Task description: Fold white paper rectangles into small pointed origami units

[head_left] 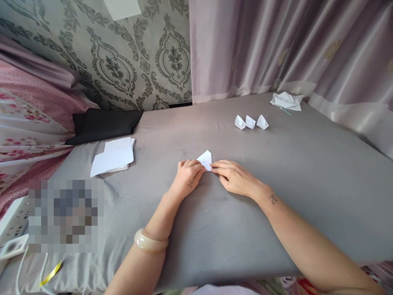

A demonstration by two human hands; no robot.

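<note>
A small piece of folded white paper [206,159] lies on the grey cloth in front of me, its pointed top corner facing away. My left hand [189,174] has its fingers curled over the paper's left side and lower edge. From the other side, my right hand [235,176] grips the lower right corner between fingertips and thumb. Parts of the lower edge are covered by my fingers. Farther back to the right stand three small folded paper shapes [250,122] in a row.
Grey cloth [196,246] covers the work surface. A stack of white paper sheets [115,155] lies at left, near a folded black cloth [104,125]. More folded white paper [287,100] and a thin greenish stick [286,111] lie at the far right. A yellow strip [51,273] is at lower left.
</note>
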